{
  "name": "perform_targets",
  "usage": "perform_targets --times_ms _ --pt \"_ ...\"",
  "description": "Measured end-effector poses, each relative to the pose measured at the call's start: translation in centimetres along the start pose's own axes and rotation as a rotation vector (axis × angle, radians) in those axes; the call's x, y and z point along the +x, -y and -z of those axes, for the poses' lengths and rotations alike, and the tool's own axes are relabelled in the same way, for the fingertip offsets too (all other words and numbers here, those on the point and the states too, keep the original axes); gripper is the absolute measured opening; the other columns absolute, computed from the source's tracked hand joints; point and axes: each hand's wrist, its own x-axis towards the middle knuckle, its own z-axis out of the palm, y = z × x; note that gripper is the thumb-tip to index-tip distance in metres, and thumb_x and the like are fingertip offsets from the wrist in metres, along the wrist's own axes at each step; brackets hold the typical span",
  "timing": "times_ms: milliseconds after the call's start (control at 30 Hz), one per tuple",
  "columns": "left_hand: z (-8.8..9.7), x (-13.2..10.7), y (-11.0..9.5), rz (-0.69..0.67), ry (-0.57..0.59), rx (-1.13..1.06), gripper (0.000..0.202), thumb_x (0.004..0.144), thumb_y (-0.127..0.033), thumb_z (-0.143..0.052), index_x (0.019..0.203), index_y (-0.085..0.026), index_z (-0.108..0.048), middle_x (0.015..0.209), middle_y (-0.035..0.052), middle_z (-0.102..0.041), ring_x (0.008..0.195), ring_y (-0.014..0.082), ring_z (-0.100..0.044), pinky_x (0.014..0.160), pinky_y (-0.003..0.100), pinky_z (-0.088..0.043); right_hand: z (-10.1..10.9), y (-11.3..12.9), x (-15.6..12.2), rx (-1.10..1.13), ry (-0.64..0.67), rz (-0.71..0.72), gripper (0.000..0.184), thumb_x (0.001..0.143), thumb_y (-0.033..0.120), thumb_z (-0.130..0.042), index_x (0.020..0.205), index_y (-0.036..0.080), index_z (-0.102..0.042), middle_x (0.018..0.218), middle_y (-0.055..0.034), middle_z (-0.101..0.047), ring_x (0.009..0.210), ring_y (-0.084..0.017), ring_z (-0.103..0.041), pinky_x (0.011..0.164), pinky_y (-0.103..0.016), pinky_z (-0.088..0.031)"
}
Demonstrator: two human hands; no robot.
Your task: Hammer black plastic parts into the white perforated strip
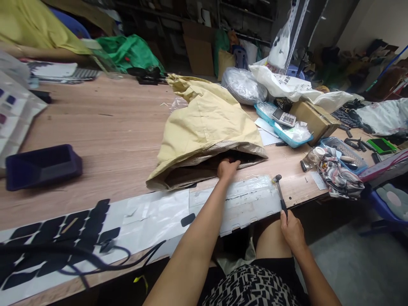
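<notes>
A pale yellow cloth sack (204,114) lies on the table with its dark mouth facing me. My left hand (228,168) reaches into that mouth; the thumb shows, while the other fingers are mostly hidden inside. What they touch there cannot be made out. In my right hand (291,229), at the table's front edge, is the black handle of a small hammer (280,191), its metal head pointing up and away. Beneath my left forearm is a clear plastic-covered work strip (248,195). A single black rounded piece (188,219) lies on the white sheet (153,212) beside it.
Rows of black pieces (63,229) and thick black cables (95,261) lie at the left front. A dark blue bin (44,166) stands behind them. On the right are blue trays (293,134), a calculator (283,117) and a cardboard box (314,119). A person's yellow sleeve (41,25) shows far left.
</notes>
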Motion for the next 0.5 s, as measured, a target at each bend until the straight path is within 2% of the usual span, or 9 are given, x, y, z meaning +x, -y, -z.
perform_targets --times_ms 67,167,300,400,500 --pt "1.1 -1.5 0.5 -0.040 0.005 -0.058 0.031 0.072 -0.041 -0.066 0.091 -0.017 -0.070 0.083 0.0061 -0.071 0.079 0.0209 -0.065 0.069 0.029 -0.045 0.1 0.1 0.0 0.003 0.001 -0.002 0.037 0.102 0.039 -0.031 0.096 0.018 -0.061 0.085 -0.0095 -0.071 0.076 -0.019 -0.066 0.061 -0.025 -0.032" --pt "2.7 -4.8 2.0 -0.178 0.046 -0.100 0.028 0.069 -0.039 -0.070 0.089 -0.019 -0.072 0.082 0.0019 -0.069 0.075 0.0171 -0.062 0.067 0.026 -0.043 0.1 0.1 0.0 0.000 0.003 -0.008 0.037 0.102 0.039 -0.031 0.095 0.017 -0.061 0.084 -0.0099 -0.071 0.075 -0.019 -0.066 0.061 -0.025 -0.032" --pt "3.6 -8.3 4.5 -0.273 0.107 0.027 0.020 0.071 -0.033 -0.070 0.086 -0.021 -0.070 0.083 0.0010 -0.066 0.075 0.0169 -0.058 0.067 0.027 -0.042 0.0 -0.1 0.2 -0.014 0.002 -0.004 0.038 0.102 0.039 -0.032 0.096 0.016 -0.061 0.084 -0.0112 -0.071 0.076 -0.020 -0.066 0.063 -0.026 -0.032" --pt "3.4 -9.2 5.6 -0.308 0.130 0.087 0.015 0.072 -0.029 -0.070 0.085 -0.021 -0.069 0.085 0.0019 -0.065 0.082 0.0187 -0.058 0.072 0.029 -0.044 0.0 -0.1 0.2 -0.022 0.011 -0.007 0.039 0.102 0.040 -0.030 0.098 0.016 -0.061 0.085 -0.0120 -0.072 0.077 -0.021 -0.067 0.063 -0.027 -0.033" --pt "3.2 -9.2 5.8 -0.332 0.134 0.111 0.016 0.072 -0.031 -0.072 0.085 -0.022 -0.069 0.086 0.0022 -0.065 0.087 0.0203 -0.057 0.076 0.031 -0.044 0.1 -0.1 0.1 -0.029 0.015 -0.015 0.040 0.102 0.041 -0.029 0.098 0.016 -0.060 0.087 -0.0126 -0.072 0.079 -0.022 -0.067 0.064 -0.027 -0.034"
